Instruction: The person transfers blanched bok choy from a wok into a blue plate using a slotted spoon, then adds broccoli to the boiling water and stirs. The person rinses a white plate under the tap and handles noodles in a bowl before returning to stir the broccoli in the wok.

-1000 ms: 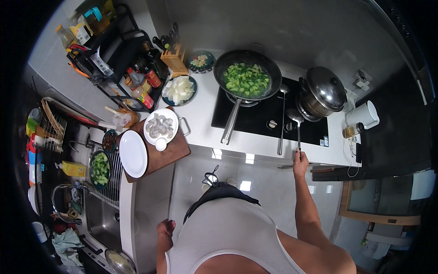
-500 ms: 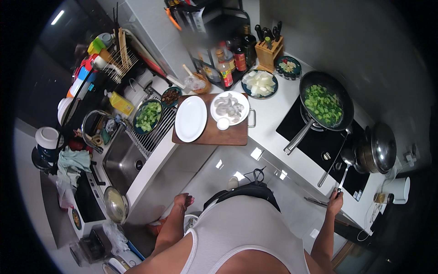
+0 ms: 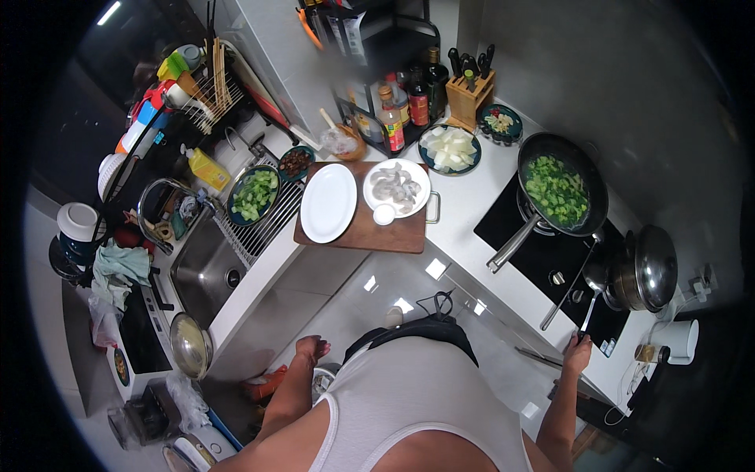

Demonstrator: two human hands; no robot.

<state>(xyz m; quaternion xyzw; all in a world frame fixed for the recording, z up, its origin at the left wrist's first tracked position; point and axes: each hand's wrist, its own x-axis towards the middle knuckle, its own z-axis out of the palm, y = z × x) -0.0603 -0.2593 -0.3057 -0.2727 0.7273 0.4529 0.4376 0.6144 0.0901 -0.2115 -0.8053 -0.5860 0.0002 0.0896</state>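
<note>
At the right end of the counter, my right hand (image 3: 578, 354) is closed around the dark end of a metal ladle's (image 3: 589, 308) handle. The ladle's round bowl lies over the black hob, beside a lidded steel pot (image 3: 653, 269). Left of the ladle, a long metal utensil (image 3: 560, 295) lies across the hob's front edge. Chopped green vegetables (image 3: 557, 191) fill the bottom of a black frying pan (image 3: 586, 157) on the hob, its handle pointing toward me. My left hand (image 3: 313, 347) hangs beside my body, loosely open and holding nothing.
A wooden board (image 3: 362, 236) carries a white oval plate (image 3: 329, 203) and a plate of raw shrimp (image 3: 395, 187) with a small white cup. Behind stand white slices (image 3: 450, 149), a knife block (image 3: 470, 98) and bottles. Left are a sink (image 3: 208, 267) and a bowl of greens (image 3: 255, 194).
The view has shifted slightly. My right hand keeps its grip on the ladle, whose bowl stays near the pot. My left hand still hangs at my side.
</note>
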